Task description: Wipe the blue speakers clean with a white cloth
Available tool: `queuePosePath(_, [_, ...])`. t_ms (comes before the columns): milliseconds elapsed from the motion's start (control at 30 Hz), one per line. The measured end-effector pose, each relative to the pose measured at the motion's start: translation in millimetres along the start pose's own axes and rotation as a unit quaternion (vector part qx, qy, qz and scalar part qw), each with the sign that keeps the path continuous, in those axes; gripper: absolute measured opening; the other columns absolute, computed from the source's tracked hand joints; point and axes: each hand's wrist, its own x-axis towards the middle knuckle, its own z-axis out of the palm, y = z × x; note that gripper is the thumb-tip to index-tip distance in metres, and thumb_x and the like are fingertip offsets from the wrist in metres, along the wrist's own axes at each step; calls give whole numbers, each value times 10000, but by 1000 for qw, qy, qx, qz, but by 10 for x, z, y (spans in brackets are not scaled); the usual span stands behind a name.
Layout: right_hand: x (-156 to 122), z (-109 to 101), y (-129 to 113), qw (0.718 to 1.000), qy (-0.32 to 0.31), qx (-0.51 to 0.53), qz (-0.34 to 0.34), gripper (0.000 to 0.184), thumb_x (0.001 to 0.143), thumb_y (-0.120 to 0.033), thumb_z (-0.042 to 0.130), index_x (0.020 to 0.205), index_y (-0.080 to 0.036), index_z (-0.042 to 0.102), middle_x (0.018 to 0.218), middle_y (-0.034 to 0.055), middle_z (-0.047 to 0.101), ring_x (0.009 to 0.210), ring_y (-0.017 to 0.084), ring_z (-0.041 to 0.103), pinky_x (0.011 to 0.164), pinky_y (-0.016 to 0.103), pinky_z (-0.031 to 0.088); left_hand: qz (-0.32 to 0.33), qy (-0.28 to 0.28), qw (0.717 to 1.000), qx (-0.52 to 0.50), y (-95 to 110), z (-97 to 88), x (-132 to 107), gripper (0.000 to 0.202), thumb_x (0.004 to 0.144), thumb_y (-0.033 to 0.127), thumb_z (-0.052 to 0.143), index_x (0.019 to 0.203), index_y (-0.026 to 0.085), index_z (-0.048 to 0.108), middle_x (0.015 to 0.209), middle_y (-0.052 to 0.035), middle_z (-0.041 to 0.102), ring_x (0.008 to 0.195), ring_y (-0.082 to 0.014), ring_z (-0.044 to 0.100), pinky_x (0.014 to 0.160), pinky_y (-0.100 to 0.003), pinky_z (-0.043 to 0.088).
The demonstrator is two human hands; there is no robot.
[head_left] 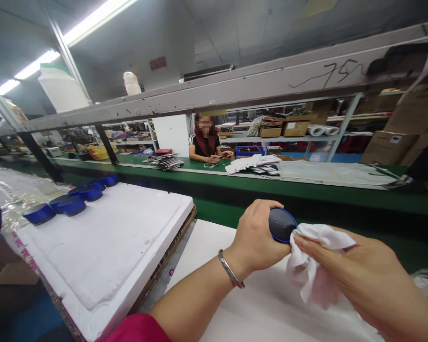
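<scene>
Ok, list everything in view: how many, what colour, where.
round disc: one, black with blue rim, in the left hand
cloth: one, white, pressed to the disc by the right hand
foam board: one, white, left of the hands
blue discs: about six, blue, far edge of the foam board
conveyor belt: one, green, across the middle
flat cartons: one pile, white, on the belt
co-worker: one, dark top, beyond the belt
cardboard boxes: several, brown, rear shelf
bracelet: one, silver, left wrist
left hand: grip closed on the disc
right hand: grip closed on the cloth
</scene>
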Motion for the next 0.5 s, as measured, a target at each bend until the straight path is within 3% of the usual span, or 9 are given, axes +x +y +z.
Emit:
queuePosePath(100, [103, -42, 37, 1000, 8, -17, 24, 451, 557, -653, 843, 581, -218, 726, 532, 42, 578, 509, 187, 449, 436, 302, 336, -5, 11, 1000, -6, 17, 14, 1, 517, 702, 235, 787, 1166, 222, 559, 1132, -75, 699, 1050, -271, 715, 953, -447, 631])
queuePosePath(167, [193, -93, 59, 998, 10, 7, 68, 503, 430, -660, 885, 595, -203, 755, 546, 57, 588, 512, 188, 441, 410, 306, 335, -2, 17, 1000, -20, 33, 30, 1, 522, 717, 269, 802, 1174, 221, 554, 1127, -73, 703, 1042, -265, 718, 946, -440, 634])
queuePosePath(267, [278, -162, 93, 987, -41, 85, 131, 598, 247, -637, 930, 577, -169, 755, 694, 130, 687, 612, 251, 558, 458, 332, 446, 9, 23, 999, -26, 47, 45, -3, 545, 709, 261, 808, 1188, 216, 554, 1132, -75, 706, 1043, -263, 719, 935, -434, 638])
queuePosePath(400, [269, -171, 142, 984, -115, 73, 117, 598, 332, -662, 946, 628, -172, 775, 780, 137, 729, 658, 280, 615, 511, 347, 512, 20, 24, 999, -12, 48, 28, -1, 549, 713, 264, 819, 1190, 212, 552, 1124, -78, 703, 1039, -264, 719, 932, -436, 640])
queuePosePath(500, [246, -133, 159, 995, -83, 3, 51, 556, 415, -691, 925, 670, -217, 790, 676, 83, 700, 569, 258, 591, 456, 335, 491, 22, 9, 1000, 3, 39, 17, 6, 557, 710, 281, 833, 1185, 216, 548, 1136, -85, 701, 1038, -274, 720, 934, -454, 640])
